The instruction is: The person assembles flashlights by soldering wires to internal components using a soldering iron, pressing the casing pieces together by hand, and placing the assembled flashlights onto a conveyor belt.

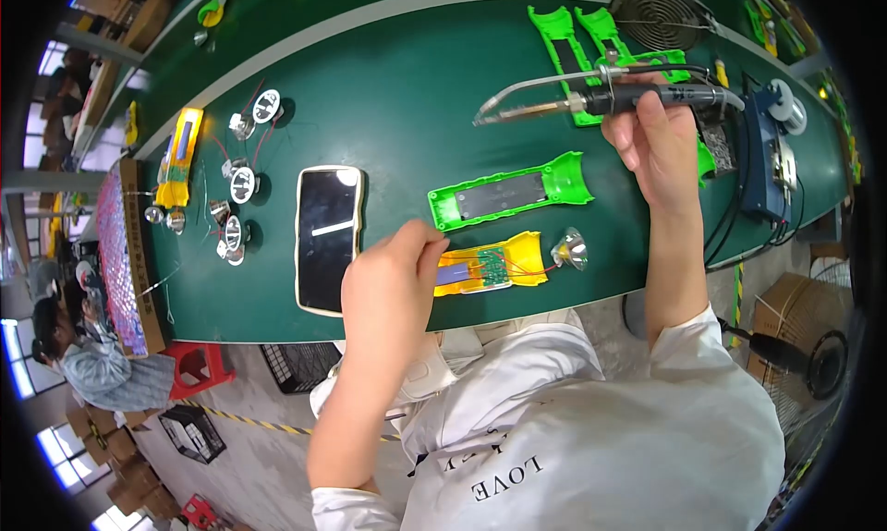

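In my right hand (654,143) is a soldering iron (637,97) with a bent metal feed tube along it, its tip pointing left above the table. My left hand (393,277) is closed in a pinch at the left end of a yellow flashlight housing half (525,254); what the fingertips hold is hidden. The housing carries a green circuit board (493,267) and a bluish battery (453,273), with red wires running to a lamp reflector (571,249) on the right. Just beyond lies a green housing half (508,195) with a dark insert.
A phone (329,240) lies left of my left hand. Reflectors with wires (243,185) and a lit yellow assembly (180,157) are farther left. Green shells (559,36), a round fan grille (658,13) and a blue soldering unit (769,175) stand back right. A person (97,346) sits far left.
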Demonstrator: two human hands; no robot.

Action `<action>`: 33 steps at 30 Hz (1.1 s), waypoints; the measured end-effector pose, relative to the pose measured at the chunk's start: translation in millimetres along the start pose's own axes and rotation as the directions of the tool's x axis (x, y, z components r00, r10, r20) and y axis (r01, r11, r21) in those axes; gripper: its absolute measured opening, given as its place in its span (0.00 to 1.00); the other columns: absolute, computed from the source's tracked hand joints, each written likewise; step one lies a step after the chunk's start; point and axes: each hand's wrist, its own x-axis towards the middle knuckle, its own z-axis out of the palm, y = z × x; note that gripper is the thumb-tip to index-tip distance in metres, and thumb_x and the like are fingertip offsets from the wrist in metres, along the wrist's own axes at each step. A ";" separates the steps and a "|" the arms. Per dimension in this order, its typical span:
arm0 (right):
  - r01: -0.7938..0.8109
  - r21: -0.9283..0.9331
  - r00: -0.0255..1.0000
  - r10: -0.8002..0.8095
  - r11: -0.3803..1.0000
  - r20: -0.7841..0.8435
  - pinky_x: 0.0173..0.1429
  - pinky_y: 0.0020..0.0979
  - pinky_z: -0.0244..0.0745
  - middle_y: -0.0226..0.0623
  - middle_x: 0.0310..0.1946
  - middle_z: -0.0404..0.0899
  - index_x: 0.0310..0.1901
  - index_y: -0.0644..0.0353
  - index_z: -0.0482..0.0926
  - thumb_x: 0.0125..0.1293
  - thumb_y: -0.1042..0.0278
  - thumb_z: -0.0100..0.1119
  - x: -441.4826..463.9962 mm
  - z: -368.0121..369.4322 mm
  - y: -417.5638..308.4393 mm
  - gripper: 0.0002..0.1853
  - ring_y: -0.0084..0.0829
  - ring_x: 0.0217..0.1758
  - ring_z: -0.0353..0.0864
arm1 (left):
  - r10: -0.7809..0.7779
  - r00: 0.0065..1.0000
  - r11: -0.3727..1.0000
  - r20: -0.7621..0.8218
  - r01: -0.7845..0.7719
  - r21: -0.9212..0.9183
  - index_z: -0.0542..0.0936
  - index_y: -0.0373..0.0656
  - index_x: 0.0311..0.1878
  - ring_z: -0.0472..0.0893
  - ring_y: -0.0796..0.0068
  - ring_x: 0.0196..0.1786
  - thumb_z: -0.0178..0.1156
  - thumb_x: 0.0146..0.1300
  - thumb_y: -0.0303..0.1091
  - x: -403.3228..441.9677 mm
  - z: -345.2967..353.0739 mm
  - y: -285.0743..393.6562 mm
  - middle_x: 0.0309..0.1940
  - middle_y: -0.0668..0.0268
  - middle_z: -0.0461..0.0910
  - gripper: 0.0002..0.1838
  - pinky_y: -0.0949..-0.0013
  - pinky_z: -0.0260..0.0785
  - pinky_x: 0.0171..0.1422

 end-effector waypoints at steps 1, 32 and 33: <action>-0.008 0.009 1.000 0.008 1.000 0.009 0.18 0.16 0.61 0.35 0.19 0.72 0.41 0.66 0.70 0.63 0.60 0.51 -0.5 -0.5 3.3 0.15 0.18 0.16 0.67 | 0.040 0.998 0.994 0.054 -0.046 0.104 0.77 0.37 0.29 0.78 0.65 0.25 0.60 0.50 0.27 5.1 0.9 -3.5 0.23 0.60 0.78 0.04 0.71 0.68 0.30; -0.233 -0.382 0.968 0.252 0.894 -0.001 0.25 0.17 0.62 0.27 0.21 0.71 0.33 0.65 0.73 0.55 0.71 0.58 -21.9 19.5 35.1 0.07 0.14 0.23 0.67 | -0.011 0.995 0.993 0.104 -0.001 0.114 0.77 0.39 0.21 0.74 0.65 0.22 0.58 0.40 0.27 36.1 21.7 -10.2 0.19 0.61 0.73 0.03 0.67 0.65 0.27; -0.243 -0.382 0.965 0.262 0.892 -0.001 0.26 0.17 0.62 0.27 0.21 0.71 0.32 0.64 0.73 0.55 0.71 0.59 -21.9 19.5 34.8 0.08 0.14 0.23 0.67 | -0.012 0.994 0.994 0.105 0.000 0.114 0.77 0.39 0.21 0.74 0.65 0.22 0.58 0.40 0.27 36.0 22.2 -10.2 0.19 0.61 0.73 0.03 0.67 0.65 0.27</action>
